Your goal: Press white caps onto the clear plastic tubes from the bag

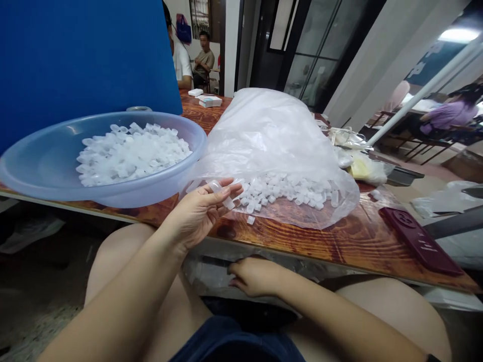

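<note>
My left hand (204,207) is closed on a small translucent plastic tube (228,203), pinched between thumb and fingers at the table's front edge. Just beyond it, a large clear plastic bag (269,120) lies with its mouth toward me. Many small whitish plastic caps (287,190) spill inside that mouth, and one loose cap (251,219) sits in front. Below the table edge, over my lap, my right hand (256,276) hangs by a clear plastic sheet or bag (206,274). Its fingers are bent, with thumb and finger apart and nothing visible between them.
A blue plastic basin (41,151) with translucent pieces (132,153) stands at the left, before a blue panel (83,55). A dark red phone case (420,240) lies at the right of the wooden table (294,241). Plastic bags (364,166) sit behind it. People sit in the background.
</note>
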Tool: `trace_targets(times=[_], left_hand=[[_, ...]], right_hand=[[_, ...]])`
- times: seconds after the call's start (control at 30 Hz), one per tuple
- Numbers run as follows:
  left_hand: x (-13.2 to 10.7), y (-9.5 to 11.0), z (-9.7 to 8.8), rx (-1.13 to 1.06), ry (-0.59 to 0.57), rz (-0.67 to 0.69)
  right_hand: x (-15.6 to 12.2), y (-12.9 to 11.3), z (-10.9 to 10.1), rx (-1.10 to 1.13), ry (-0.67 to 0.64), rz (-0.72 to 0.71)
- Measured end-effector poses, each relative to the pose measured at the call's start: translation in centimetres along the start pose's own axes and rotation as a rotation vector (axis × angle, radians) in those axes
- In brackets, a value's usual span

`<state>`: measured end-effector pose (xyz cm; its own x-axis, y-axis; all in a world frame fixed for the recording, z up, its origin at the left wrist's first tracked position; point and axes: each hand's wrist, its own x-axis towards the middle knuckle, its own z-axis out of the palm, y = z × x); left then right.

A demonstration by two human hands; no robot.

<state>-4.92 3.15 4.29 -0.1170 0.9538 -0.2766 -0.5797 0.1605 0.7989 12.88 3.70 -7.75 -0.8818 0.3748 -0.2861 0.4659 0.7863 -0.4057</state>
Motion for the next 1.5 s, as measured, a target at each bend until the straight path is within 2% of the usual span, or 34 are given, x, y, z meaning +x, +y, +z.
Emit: trace_targets(times=[0.03,0.07,0.1,0.17,0.2,0.23,0.3,0.43,0.53,0.67,0.77,0.87,0.93,1.03,1.17,1.33,1.4,1.5], left_hand=[[0.0,-0.1,-0.1,0.019,0.002,0.019],[0.0,-0.2,-0.2,0.041,-0.001,0.049],[0.1,-0.3,-0.2,0.066,-0.004,0.088],[0.2,-0.4,-0.3,0.123,0.002,0.153],[0.3,-0.5,-0.2,0.148,0.013,0.174],[0.4,-0.6,-0.2,0.165,0.025,0.184],[0.5,-0.6,0.0,0.181,0.039,0.184],[0.6,-0.5,-0.1,0.227,0.007,0.101],[0.7,-0.4,-0.5,0.291,-0.034,0.039],[0.8,-0.3,-1.0,0.388,-0.068,0.114],[0.6,-0.2,-0.9,0.442,-0.090,0.139],[0.4,-0.3,-0.4,0.420,-0.087,0.089],[0.2,-0.5,-0.1,0.377,-0.082,0.031],[0.2,-0.9,0.1,0.340,-0.082,-0.042],[0.2,-1.4,0.1,0.339,-0.073,-0.080],[0.2,-2.0,0.5,0.294,-0.071,-0.043],[0.2,-2.2,0.6,0.301,-0.076,-0.019],[0.1,-2.3,0.7,0.339,-0.070,0.009]], right_hand=[[-0.6,-0.8,-1.3,-0.012,0.057,-0.095],[-1.2,-1.4,-2.6,-0.067,0.232,-0.225],[-1.7,-1.6,-3.7,-0.112,0.423,-0.283],[-2.1,-1.2,-5.3,-0.186,0.794,-0.295],[-2.1,-0.7,-5.8,-0.201,0.920,-0.246],[-1.9,-0.1,-6.0,-0.205,0.992,-0.187],[-1.4,1.0,-6.2,-0.196,1.008,-0.070],[-0.7,1.8,-6.0,-0.140,0.878,0.051],[-0.9,1.7,-6.4,-0.123,0.835,0.043],[-1.4,2.0,-7.0,-0.098,0.798,-0.042],[-1.9,2.2,-7.7,0.090,0.871,-0.118],[-2.4,1.5,-8.6,0.285,1.048,-0.187],[-2.7,0.8,-9.1,0.303,1.138,-0.238],[-3.0,-0.2,-9.5,0.252,1.201,-0.300],[-3.4,-0.4,-9.4,0.168,1.233,-0.346],[-3.9,0.0,-9.0,-0.005,1.217,-0.386],[-4.0,0.0,-9.2,0.010,1.190,-0.357],[-4.1,-0.3,-9.6,0.168,1.151,-0.270]])
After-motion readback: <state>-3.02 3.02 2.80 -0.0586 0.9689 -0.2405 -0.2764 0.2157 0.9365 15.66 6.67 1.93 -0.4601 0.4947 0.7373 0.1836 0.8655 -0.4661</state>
